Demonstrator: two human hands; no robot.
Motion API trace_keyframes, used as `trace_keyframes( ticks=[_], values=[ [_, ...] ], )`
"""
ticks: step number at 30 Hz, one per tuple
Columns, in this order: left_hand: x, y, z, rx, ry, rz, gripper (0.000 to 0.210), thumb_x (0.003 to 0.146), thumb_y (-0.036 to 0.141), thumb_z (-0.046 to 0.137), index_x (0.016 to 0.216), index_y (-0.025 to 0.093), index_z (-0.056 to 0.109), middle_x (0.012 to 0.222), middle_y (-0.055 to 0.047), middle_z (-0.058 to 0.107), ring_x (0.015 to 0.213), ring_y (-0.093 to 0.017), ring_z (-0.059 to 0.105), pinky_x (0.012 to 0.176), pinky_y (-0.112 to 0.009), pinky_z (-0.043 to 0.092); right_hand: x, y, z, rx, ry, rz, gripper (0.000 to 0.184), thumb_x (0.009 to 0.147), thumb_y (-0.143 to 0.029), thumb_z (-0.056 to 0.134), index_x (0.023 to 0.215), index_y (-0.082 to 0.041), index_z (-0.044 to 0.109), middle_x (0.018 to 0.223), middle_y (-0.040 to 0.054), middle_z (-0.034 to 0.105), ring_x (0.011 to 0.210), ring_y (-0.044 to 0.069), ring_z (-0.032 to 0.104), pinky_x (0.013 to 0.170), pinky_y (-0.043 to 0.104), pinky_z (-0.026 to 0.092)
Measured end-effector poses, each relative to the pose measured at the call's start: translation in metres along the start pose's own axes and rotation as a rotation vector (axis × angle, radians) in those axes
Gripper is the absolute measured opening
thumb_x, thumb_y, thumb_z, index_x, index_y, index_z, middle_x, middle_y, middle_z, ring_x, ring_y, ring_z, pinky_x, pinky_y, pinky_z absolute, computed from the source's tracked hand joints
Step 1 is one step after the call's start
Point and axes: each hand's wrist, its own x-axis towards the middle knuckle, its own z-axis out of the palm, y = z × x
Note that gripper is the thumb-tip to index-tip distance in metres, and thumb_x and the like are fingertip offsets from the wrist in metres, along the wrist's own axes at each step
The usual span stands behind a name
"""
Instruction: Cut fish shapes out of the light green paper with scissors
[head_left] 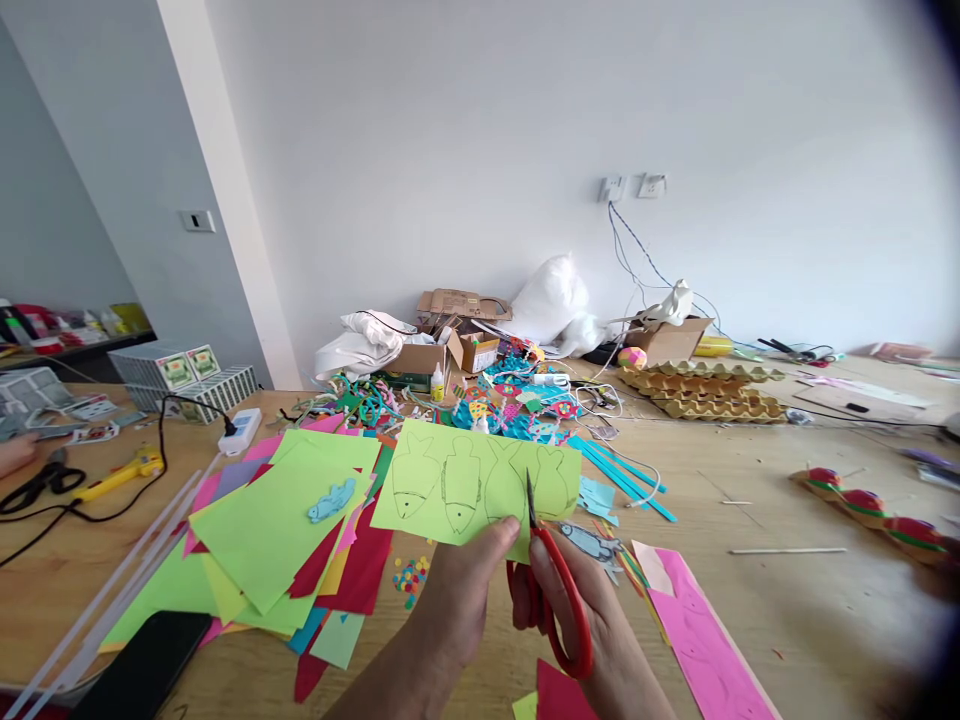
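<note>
I have the light green paper sheet (480, 480) held up over the counter (825, 640), near the middle of its near edge. The left hand's (465, 590) fingers grasp the sheet's lower edge, thumb on top; the right hand's (600, 610) fingers grasp the red-handled scissors (546, 545) by the loops. The blades point away from the near edge, between the third and fourth fish outlines from the left; how far they bite I cannot tell.

For a clean cut, I'd steer by turning the sheet with the left hand, letting the scissors face forward, and take short snips around the tail notches. The left thumb sits close to the blades, so I'd slide it left. The thin sheet may bend, so a firm pinch near the cut should help.
</note>
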Motion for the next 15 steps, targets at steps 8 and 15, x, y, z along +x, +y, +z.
trace_keyframes(
  ticks=[8, 15],
  values=[
    [-0.0007, -0.0011, 0.0042, -0.043, 0.057, 0.057, 0.027, 0.072, 0.036, 0.056, 0.055, 0.016, 0.047, 0.045, 0.005, 0.045, 0.031, -0.008, 0.043, 0.031, -0.02, 0.037, -0.0009, 0.0005, 0.0043, 0.026, 0.059, 0.025, 0.051, 0.08, -0.065, 0.038, 0.052, -0.022, 0.04, 0.047, -0.0028, 0.045, 0.043, 0.012, 0.038, 0.042, 0.023, 0.029],
    [-0.0009, -0.0034, 0.0032, -0.026, 0.026, 0.05, 0.031, 0.075, 0.037, 0.053, 0.053, 0.014, 0.051, 0.04, 0.003, 0.045, 0.03, -0.01, 0.044, 0.03, -0.022, 0.037, 0.0004, 0.0034, 0.005, 0.103, 0.049, 0.061, 0.052, 0.08, -0.064, 0.038, 0.053, -0.02, 0.041, 0.044, -0.005, 0.043, 0.037, 0.008, 0.034, 0.039, 0.021, 0.024]
  ],
)
